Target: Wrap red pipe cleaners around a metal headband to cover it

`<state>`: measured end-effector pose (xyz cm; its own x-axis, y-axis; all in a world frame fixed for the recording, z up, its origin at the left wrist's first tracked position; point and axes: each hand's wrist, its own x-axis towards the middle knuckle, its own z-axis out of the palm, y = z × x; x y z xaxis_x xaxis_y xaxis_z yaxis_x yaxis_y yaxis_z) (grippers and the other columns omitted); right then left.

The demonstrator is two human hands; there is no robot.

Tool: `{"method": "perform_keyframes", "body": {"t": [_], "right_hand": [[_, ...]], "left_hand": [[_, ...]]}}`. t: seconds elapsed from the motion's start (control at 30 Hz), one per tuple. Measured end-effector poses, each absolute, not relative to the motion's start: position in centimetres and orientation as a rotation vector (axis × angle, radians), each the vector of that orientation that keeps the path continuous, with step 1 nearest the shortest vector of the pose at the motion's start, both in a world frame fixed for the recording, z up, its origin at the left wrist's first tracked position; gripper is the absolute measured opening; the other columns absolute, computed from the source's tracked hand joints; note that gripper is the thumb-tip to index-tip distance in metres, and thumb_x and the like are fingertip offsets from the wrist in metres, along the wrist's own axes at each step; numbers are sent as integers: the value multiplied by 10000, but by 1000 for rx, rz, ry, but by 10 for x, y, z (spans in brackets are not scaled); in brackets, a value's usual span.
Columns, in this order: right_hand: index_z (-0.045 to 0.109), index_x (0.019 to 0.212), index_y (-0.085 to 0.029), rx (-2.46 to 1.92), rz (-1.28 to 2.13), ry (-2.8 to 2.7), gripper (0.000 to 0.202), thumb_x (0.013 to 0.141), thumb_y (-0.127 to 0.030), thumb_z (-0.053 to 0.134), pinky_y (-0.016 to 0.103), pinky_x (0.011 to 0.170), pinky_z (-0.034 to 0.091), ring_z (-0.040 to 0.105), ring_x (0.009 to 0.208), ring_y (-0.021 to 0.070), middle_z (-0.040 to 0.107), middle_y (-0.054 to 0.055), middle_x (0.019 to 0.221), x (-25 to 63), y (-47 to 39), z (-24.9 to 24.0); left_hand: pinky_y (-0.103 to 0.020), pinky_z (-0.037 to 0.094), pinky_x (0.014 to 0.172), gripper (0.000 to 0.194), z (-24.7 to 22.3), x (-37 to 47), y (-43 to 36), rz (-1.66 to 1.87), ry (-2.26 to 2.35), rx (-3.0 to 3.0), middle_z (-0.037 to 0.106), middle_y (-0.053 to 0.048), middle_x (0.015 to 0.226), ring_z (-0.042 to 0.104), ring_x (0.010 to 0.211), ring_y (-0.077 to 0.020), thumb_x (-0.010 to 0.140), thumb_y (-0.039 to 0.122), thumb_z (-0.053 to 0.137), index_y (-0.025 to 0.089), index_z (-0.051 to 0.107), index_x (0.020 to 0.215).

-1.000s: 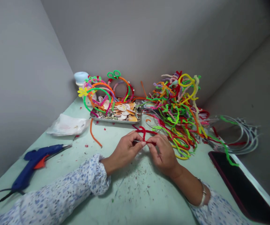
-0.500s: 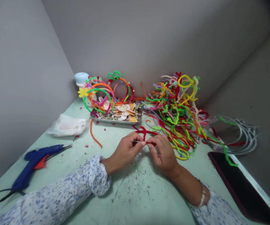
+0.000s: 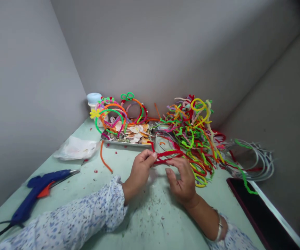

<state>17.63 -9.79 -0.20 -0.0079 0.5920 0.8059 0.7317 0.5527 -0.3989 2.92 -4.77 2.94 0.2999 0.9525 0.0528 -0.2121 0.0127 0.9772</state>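
A red pipe cleaner (image 3: 169, 153), bent into a narrow loop with a short end sticking up, is held over the table. My left hand (image 3: 140, 168) pinches it at its left end between thumb and fingers. My right hand (image 3: 182, 177) is beside the loop with thumb and fingers apart; the fingertips are at its lower strand, perhaps touching it. Behind the hands lies a heap of coloured pipe cleaners (image 3: 191, 128). A metal tray (image 3: 126, 142) of shells (image 3: 136, 130) stands beyond my left hand.
Finished-looking pipe-cleaner hoops (image 3: 113, 116) rest on the tray, near a blue-lidded bottle (image 3: 94, 98). At left lie a blue glue gun (image 3: 37, 187), a plastic bag (image 3: 76, 148) and an orange pipe cleaner (image 3: 104, 159). Coiled grey wire (image 3: 266, 166) and a dark phone-like slab (image 3: 256, 208) are at right.
My right fingers have opened from their pinch and my hands have drawn slightly apart. The red pipe cleaner now shows as a long loop between them. The view has tilted up a little.
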Motion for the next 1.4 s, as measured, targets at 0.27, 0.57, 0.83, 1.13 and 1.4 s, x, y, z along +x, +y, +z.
{"method": "perform_keyframes", "body": {"t": [0.27, 0.57, 0.83, 1.13, 1.4], "right_hand": [[602, 1007, -202, -1280, 183, -1518, 172, 891, -254, 487, 348, 784, 470, 584, 862, 205, 624, 54, 890, 179, -94, -13], [593, 803, -191, -1309, 406, -1258, 188, 896, -320, 494, 291, 646, 455, 561, 681, 168, 609, 14, 730, 179, -88, -16], [598, 952, -205, -1276, 230, -1362, 117, 881, -250, 517, 343, 774, 458, 570, 868, 199, 599, 55, 917, 180, -87, -9], [531, 1095, -174, -1488, 176, -969, 320, 829, -347, 573, 388, 773, 459, 559, 883, 224, 575, 104, 1035, 200, -69, -26], [552, 1123, -169, -1438, 283, -967, 349, 823, -347, 573, 399, 766, 477, 598, 892, 237, 626, 119, 1044, 199, -67, -30]], "left_hand": [[-225, 311, 576, 248, 14, 52, -57, 985, 687, 1048, 422, 33, 610, 376, 579, -92, 837, 334, 525, 162, 480, 665], [-217, 346, 571, 239, 9, 46, -59, 949, 680, 1094, 535, 15, 674, 442, 565, -84, 850, 398, 525, 168, 507, 788], [-205, 347, 553, 184, 2, 44, -39, 1080, 807, 1054, 541, 30, 666, 447, 557, -78, 811, 341, 567, 175, 491, 795], [-203, 401, 597, 167, -2, 42, -34, 1122, 874, 1065, 608, 5, 739, 524, 620, -83, 800, 300, 598, 168, 517, 860], [-215, 433, 620, 228, -3, 38, -30, 1179, 883, 1096, 651, -5, 776, 570, 635, -92, 769, 356, 643, 177, 547, 872]]}}
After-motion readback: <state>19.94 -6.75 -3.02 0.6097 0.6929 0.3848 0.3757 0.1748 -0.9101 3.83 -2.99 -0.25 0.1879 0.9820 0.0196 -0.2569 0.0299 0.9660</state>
